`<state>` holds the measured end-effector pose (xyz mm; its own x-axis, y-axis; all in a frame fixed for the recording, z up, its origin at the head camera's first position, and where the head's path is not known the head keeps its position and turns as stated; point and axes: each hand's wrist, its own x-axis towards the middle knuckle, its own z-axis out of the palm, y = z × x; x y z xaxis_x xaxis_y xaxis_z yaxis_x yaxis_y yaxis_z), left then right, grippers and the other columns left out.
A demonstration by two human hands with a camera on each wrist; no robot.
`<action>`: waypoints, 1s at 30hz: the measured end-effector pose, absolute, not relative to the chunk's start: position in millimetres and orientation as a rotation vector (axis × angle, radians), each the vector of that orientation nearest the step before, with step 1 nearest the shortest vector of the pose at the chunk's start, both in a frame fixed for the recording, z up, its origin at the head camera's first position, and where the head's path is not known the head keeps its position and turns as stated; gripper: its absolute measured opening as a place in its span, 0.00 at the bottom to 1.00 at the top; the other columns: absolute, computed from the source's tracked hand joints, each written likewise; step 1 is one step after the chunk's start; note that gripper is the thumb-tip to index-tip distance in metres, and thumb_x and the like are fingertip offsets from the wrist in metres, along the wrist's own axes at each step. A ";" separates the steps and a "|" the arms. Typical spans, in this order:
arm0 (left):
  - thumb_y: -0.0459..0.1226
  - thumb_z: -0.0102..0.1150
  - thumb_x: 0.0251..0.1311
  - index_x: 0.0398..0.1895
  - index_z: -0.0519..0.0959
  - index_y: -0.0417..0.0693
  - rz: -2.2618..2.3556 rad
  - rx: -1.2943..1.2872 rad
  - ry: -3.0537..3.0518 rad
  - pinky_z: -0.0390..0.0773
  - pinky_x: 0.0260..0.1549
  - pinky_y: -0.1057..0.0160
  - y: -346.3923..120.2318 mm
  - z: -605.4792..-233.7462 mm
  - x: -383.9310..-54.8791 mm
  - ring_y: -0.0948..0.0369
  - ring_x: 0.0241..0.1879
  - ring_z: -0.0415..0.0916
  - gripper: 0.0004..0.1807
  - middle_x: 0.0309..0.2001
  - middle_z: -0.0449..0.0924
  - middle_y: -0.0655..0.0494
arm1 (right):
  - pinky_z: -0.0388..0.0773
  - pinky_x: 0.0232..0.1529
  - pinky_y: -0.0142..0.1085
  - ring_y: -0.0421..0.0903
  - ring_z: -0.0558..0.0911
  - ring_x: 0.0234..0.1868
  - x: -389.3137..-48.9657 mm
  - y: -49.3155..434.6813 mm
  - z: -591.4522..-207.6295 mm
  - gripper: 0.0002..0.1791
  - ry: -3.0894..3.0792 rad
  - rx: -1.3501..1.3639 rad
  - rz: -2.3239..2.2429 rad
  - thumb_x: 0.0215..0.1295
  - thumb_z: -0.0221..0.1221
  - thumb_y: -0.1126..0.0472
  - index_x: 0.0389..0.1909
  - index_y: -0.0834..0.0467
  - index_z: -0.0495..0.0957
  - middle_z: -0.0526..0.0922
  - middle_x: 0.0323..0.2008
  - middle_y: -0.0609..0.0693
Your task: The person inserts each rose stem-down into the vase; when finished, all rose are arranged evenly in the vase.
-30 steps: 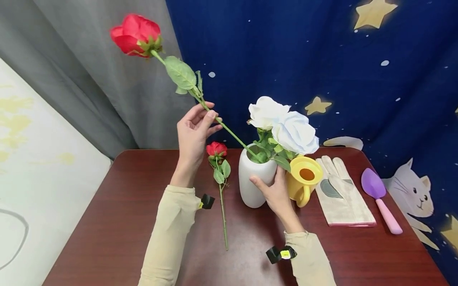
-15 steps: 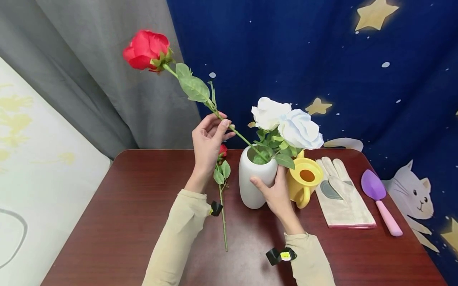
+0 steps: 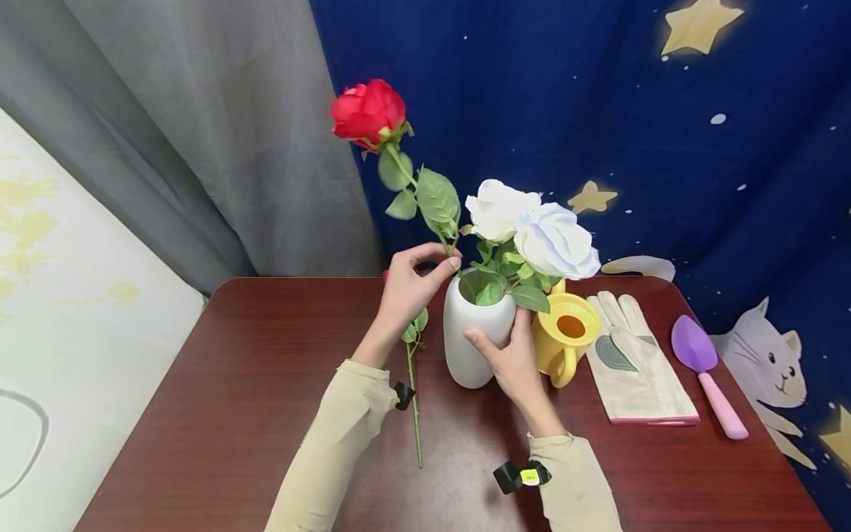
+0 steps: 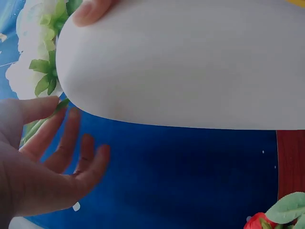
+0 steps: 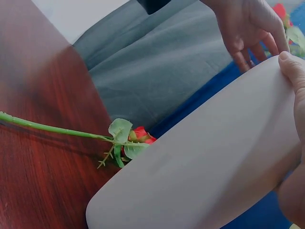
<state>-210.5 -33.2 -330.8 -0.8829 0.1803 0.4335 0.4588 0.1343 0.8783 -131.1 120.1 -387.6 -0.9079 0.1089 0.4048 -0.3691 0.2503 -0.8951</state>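
My left hand (image 3: pixel 414 284) pinches the green stem of a red rose (image 3: pixel 369 114) between thumb and index finger, right at the vase's rim. The bloom leans up and to the left, and the lower stem is inside the vase. My right hand (image 3: pixel 512 358) grips the white vase (image 3: pixel 465 340) from its right side, thumb across the front. Two white roses (image 3: pixel 557 240) stand in the vase, leaning right. In the left wrist view the pinching left hand (image 4: pixel 57 148) is beside the vase mouth, its other fingers spread. The right thumb (image 5: pixel 293 69) lies along the vase near its rim.
A second red rose (image 3: pixel 414 399) lies on the table left of the vase, its bloom mostly hidden by my left hand. To the right are a yellow watering can (image 3: pixel 565 332), cream gloves (image 3: pixel 645 377) and a purple trowel with pink handle (image 3: pixel 708 373). Curtains hang behind.
My left hand has moved right and down to the vase's rim, lowering the red rose's stem into the vase. The bloom has swung right and stands more upright. My right hand stays on the vase.
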 end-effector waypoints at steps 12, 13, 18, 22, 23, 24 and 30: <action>0.45 0.58 0.60 0.55 0.76 0.41 -1.685 -0.537 -2.559 0.78 0.42 0.61 -37.7 -339.1 -200.0 0.58 0.46 0.77 0.23 0.49 0.78 0.50 | 0.53 0.65 0.41 0.47 0.59 0.64 -130.9 118.8 -389.7 0.47 -2.142 0.238 1.698 0.51 0.67 0.68 0.69 0.60 0.49 0.58 0.65 0.59; 0.45 0.58 0.60 0.55 0.75 0.41 -1.691 -0.530 -2.581 0.77 0.43 0.60 -39.5 -340.4 -198.8 0.58 0.46 0.77 0.24 0.50 0.78 0.51 | 0.53 0.65 0.41 0.46 0.59 0.64 -131.0 118.8 -389.8 0.47 -2.141 0.240 1.701 0.51 0.67 0.68 0.69 0.60 0.49 0.58 0.65 0.59; 0.49 0.55 0.62 0.53 0.77 0.44 -1.681 -0.535 -2.695 0.75 0.45 0.58 -53.9 -351.4 -192.5 0.59 0.47 0.74 0.23 0.51 0.77 0.54 | 0.54 0.64 0.41 0.46 0.60 0.64 -131.2 118.2 -389.3 0.47 -2.137 0.247 1.712 0.52 0.67 0.67 0.69 0.59 0.49 0.59 0.65 0.58; 0.53 0.53 0.62 0.56 0.75 0.44 -1.649 -0.512 -2.801 0.73 0.47 0.54 -72.9 -370.0 -185.2 0.57 0.50 0.73 0.27 0.52 0.76 0.54 | 0.53 0.65 0.42 0.46 0.59 0.65 -130.8 117.3 -388.3 0.48 -2.137 0.250 1.718 0.52 0.67 0.67 0.69 0.59 0.48 0.58 0.66 0.58; 0.53 0.52 0.63 0.58 0.74 0.44 -1.645 -0.499 -2.821 0.73 0.49 0.54 -78.1 -376.5 -183.2 0.57 0.51 0.73 0.28 0.53 0.76 0.54 | 0.52 0.65 0.42 0.46 0.59 0.65 -130.8 117.3 -388.0 0.48 -2.136 0.249 1.719 0.52 0.67 0.67 0.69 0.59 0.48 0.58 0.66 0.58; 0.54 0.51 0.63 0.58 0.73 0.43 -1.629 -0.490 -2.843 0.72 0.49 0.53 -83.2 -383.3 -181.2 0.56 0.52 0.72 0.28 0.53 0.76 0.53 | 0.52 0.65 0.43 0.46 0.58 0.65 -130.6 117.2 -387.7 0.48 -2.139 0.244 1.715 0.52 0.67 0.67 0.70 0.59 0.48 0.57 0.66 0.58; 0.49 0.52 0.64 0.57 0.73 0.39 -1.419 -0.297 -2.976 0.70 0.51 0.50 -106.5 -427.8 -169.3 0.52 0.55 0.70 0.26 0.53 0.75 0.47 | 0.52 0.65 0.43 0.47 0.58 0.65 -131.5 118.5 -388.0 0.48 -2.130 0.242 1.709 0.52 0.67 0.67 0.70 0.59 0.48 0.57 0.66 0.58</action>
<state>-169.3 -106.5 -427.8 -0.9699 0.2320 -0.0744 0.0882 0.6192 0.7803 -131.5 118.5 -388.0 -0.9061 0.1106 0.4082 -0.3745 0.2386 -0.8960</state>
